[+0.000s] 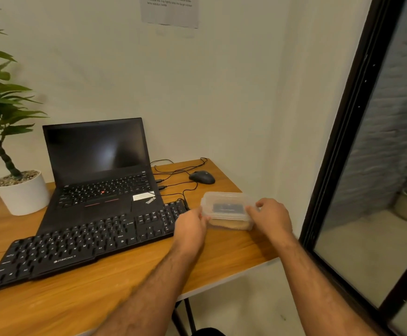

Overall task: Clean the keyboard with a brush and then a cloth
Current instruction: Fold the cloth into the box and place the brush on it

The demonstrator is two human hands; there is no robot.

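A black keyboard lies slantwise on the wooden table, its left end near and its right end farther off. Its far edge overlaps the front of an open black laptop whose screen is dark.

Just right of the keyboard's right end sits a clear plastic box with a lid on, something dark showing through the top and something pale tan lower down; what these are cannot be told. Both hands are at the box. The left hand is at its left side, fingers curled round the left edge. The right hand is at its right side, fingers bent over the right edge of the lid. The box looks to rest on the table between them, though the picture is blurred there. Both forearms reach in from the near right.

Beyond the box, far on the table, is a black mouse, with thin black cables looping between it, the laptop's right side and the keyboard. At the far left stands a green plant in a white pot topped with pebbles. A printed sheet hangs on the wall above. At the right is a black-framed glass door.
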